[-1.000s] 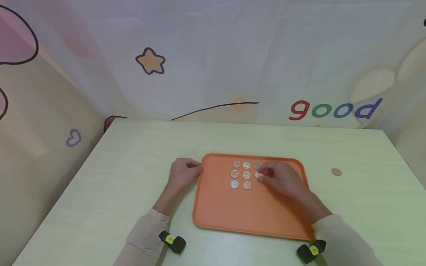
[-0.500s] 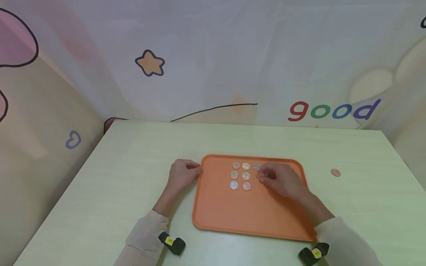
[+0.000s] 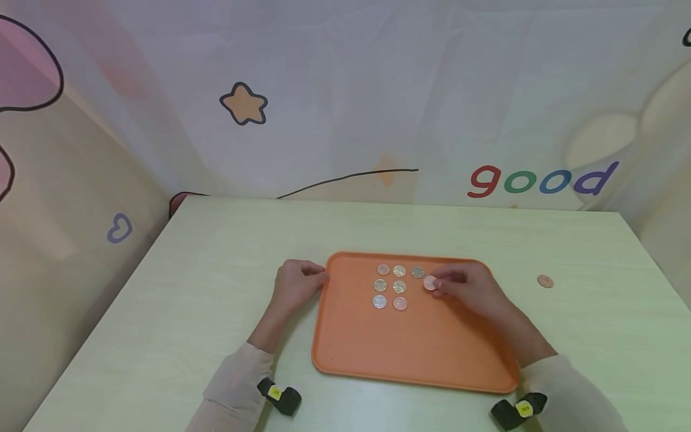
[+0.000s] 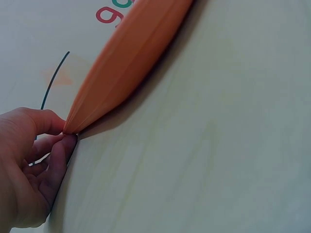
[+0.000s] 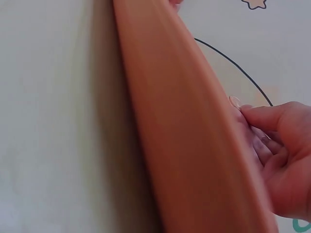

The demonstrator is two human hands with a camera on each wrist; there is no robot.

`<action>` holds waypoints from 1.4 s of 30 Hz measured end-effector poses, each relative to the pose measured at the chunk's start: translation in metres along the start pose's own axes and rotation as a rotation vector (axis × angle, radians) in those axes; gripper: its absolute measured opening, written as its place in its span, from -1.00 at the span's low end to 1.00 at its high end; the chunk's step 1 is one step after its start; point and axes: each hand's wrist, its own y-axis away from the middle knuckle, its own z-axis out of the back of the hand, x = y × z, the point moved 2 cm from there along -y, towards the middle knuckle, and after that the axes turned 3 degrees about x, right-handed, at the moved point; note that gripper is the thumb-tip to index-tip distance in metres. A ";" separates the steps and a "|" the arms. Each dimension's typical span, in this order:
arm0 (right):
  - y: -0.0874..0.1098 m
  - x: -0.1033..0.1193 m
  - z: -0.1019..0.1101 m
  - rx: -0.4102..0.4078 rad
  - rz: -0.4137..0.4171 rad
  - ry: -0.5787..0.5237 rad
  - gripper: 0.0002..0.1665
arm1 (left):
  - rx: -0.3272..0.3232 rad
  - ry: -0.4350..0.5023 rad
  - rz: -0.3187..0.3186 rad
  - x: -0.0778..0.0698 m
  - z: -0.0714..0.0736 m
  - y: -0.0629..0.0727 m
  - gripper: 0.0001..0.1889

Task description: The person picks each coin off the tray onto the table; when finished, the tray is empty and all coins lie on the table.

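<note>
My right hand point(image 3: 469, 289) pinches a pale pinkish coin point(image 3: 430, 282) between thumb and fingertips, over the right part of the orange tray point(image 3: 410, 354). In the right wrist view the coin point(image 5: 234, 102) stands out beyond the thumb tip, above the tray's rim. Several silvery and coppery coins lie flat on the tray in rows, among them a silvery coin point(image 3: 417, 272) just left of the held one and a coppery coin point(image 3: 400, 303) in the nearest row. At the tray's left edge, my left hand point(image 3: 296, 285) pinches the rim, as the left wrist view shows.
A single coppery coin point(image 3: 545, 281) lies on the pale table point(image 3: 162, 324), right of the tray. Behind the table hangs a printed backdrop point(image 3: 335, 108). A black wrist camera point(image 3: 281, 396) sits on the left sleeve, another point(image 3: 518, 411) on the right.
My right hand has moved a little to the right and away from the rows, carrying the coin, which now shows more fully. The left hand and the other coins stay put.
</note>
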 end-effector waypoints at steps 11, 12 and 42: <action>0.006 -0.006 0.014 0.028 -0.084 -0.102 -0.54 | 0.002 -0.001 -0.001 -0.001 -0.001 0.000 -0.85; 0.007 -0.007 0.016 0.022 -0.091 -0.088 -0.54 | 0.003 -0.001 -0.001 -0.001 -0.001 -0.001 -0.85; 0.034 -0.031 0.078 -0.046 -0.036 -0.204 -0.80 | 0.003 0.005 0.000 0.001 0.000 -0.001 -0.86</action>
